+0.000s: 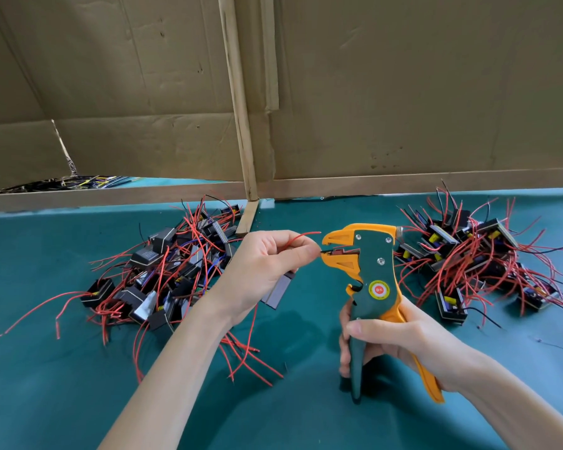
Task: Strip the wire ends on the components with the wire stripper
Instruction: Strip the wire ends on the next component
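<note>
Head cam: L hand [267,271] fingers pinch wire end [323,252] in wire stripper [371,264], R hand [400,342] fingers clamp handles.

Both arms bare, entering from the bottom edge; left forearm [176,368] runs from lower left up toward centre frame; left grip [260,271] at centre, fingers curled inward, fingertips [309,251] pressed together at its right side, pinching a thin wire end [321,252]; right forearm [517,401] comes in from the lower right corner; right grip [403,342] right of centre and lower in frame, wrapped round the handles of the wire stripper [371,271]; thumb [368,329] laid across the near face, fingers [344,345] curling round the left side; the two grips apart, not touching.
</note>
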`<state>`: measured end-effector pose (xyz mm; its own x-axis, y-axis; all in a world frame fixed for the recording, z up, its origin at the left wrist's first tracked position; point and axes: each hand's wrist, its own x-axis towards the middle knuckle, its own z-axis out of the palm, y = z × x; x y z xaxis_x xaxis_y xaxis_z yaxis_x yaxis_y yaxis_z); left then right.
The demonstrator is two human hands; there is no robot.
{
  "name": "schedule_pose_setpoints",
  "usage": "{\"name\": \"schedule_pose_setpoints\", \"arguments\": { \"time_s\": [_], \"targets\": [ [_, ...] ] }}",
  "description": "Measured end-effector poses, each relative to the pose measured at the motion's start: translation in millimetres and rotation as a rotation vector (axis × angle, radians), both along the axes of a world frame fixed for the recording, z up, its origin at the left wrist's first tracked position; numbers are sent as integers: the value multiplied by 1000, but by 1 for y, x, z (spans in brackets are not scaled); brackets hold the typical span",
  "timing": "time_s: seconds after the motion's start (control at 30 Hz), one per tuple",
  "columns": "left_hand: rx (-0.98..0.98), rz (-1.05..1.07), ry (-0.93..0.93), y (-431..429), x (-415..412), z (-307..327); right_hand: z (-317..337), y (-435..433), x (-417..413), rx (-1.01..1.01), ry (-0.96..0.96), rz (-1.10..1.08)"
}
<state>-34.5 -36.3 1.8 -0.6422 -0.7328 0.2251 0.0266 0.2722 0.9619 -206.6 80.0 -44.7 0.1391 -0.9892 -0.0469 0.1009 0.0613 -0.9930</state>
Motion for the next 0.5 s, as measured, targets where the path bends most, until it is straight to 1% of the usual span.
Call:
{"name": "schedule_pose_setpoints", "arguments": {
  "time_s": [0.37,0.43,0.5],
  "targets": [
    [3,-7,22,-2,1,0,-3,2,22,-16,31,-190],
    [94,-31,66,0,-1,-2,-7,3,28,-53,52,-291],
    [250,-100,148,2,-4,-4,-13,1,31,-54,73,-420]
  ]
}}
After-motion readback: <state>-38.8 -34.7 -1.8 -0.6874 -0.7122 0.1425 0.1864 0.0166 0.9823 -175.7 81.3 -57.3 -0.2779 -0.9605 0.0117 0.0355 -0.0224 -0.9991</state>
